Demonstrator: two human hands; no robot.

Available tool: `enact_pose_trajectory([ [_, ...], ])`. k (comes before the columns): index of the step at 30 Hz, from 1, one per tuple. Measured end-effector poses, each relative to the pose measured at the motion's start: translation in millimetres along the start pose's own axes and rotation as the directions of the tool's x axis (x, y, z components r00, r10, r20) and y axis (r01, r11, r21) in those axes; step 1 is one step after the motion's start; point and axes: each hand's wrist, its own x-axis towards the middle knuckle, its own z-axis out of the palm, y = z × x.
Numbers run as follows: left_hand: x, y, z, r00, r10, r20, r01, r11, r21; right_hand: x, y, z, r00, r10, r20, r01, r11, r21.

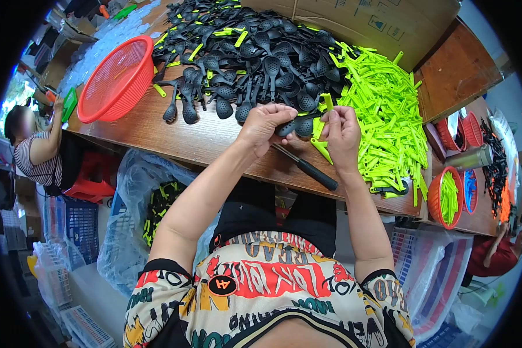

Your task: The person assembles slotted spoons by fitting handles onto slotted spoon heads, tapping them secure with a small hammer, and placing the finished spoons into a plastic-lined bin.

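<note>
Near the table's front edge my left hand [268,129] pinches the bowl of a black spoon head [286,127]. Close by on the right, my right hand [341,132] has its fingers closed on a lime-green handle piece [328,102] that points up. A second black spoon head [304,127] shows between the hands; which hand holds it, I cannot tell. Below the hands lies a tool with a black grip [317,175] and a metal shaft, its grip reaching over the edge. Black spoon heads [271,66] are heaped behind, and green handle pieces [388,110] are piled to the right.
A red basket [139,81] sits on the table [214,148] at the left. Cardboard [365,23] stands behind the piles. A red basket of green pieces [432,200] is at the right. A person [37,151] sits far left; another person [496,255] is far right.
</note>
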Motion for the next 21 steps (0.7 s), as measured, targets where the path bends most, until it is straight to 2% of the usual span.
enact_pose_trajectory([
  [1,-1.3,-1.6,-2.2,1.000,0.010,0.022,-0.011,0.999,0.042,0.9,2.1,0.4,0.996,-0.090,-0.027,0.086,0.986,-0.141],
  [2,-3.1,-3.1,-3.7,0.999,0.019,0.045,-0.022,0.996,0.084,1.8,1.0,-0.6,0.996,-0.091,-0.024,0.087,0.987,-0.138],
  [4,-8.4,0.6,-3.4,0.998,-0.020,0.061,0.013,0.993,0.117,3.1,-2.1,-5.1,0.995,-0.030,0.099,0.050,0.976,-0.210],
  [5,-9.6,1.6,-3.5,0.996,-0.030,0.084,0.021,0.994,0.108,3.6,4.0,-9.3,0.980,0.064,0.186,-0.023,0.977,-0.211],
  [6,-10.4,1.9,-3.4,0.993,-0.040,0.109,0.030,0.995,0.097,1.4,0.7,-7.9,0.980,0.063,0.187,-0.022,0.977,-0.211],
  [7,-10.1,0.2,-3.0,0.993,-0.039,0.109,0.029,0.995,0.097,-2.9,-4.7,-5.7,0.985,-0.001,0.172,0.060,0.940,-0.335],
  [9,-7.6,-7.3,-2.9,0.988,-0.021,0.156,0.032,0.997,-0.071,-6.6,-6.0,-0.8,0.975,-0.156,0.159,0.216,0.835,-0.505],
  [11,-6.0,-14.9,-5.1,0.974,0.009,0.227,0.075,0.930,-0.359,-11.3,-6.8,1.7,0.987,-0.125,0.106,0.161,0.862,-0.482],
  [12,-17.9,-11.7,9.9,0.983,0.036,0.183,0.054,0.883,-0.467,-14.4,-8.6,3.6,0.994,-0.093,0.057,0.109,0.884,-0.454],
  [14,-15.3,-33.9,16.0,0.963,0.141,0.229,-0.019,0.885,-0.465,-28.6,-24.6,14.4,0.995,-0.100,0.010,0.095,0.903,-0.419],
  [15,-18.4,-42.8,23.6,0.975,0.141,0.169,-0.085,0.949,-0.304,-32.8,-29.4,17.5,0.994,-0.107,-0.035,0.086,0.920,-0.383],
  [16,-20.6,-52.8,28.0,0.993,0.102,0.061,-0.093,0.985,-0.145,-35.3,-18.6,18.7,0.973,-0.230,0.015,0.214,0.877,-0.431],
  [18,-19.5,-56.0,29.2,0.991,0.131,-0.011,-0.131,0.981,-0.142,-38.1,-17.0,16.3,0.965,-0.261,0.007,0.231,0.843,-0.486],
  [19,-17.7,-52.8,27.7,0.996,0.074,-0.046,-0.082,0.976,-0.202,-36.8,-13.7,12.1,0.965,-0.262,-0.026,0.214,0.836,-0.505],
  [21,-15.7,-41.8,17.6,0.997,0.074,-0.019,-0.076,0.956,-0.283,-35.0,-18.9,0.6,0.988,-0.123,-0.093,0.092,0.954,-0.286],
])
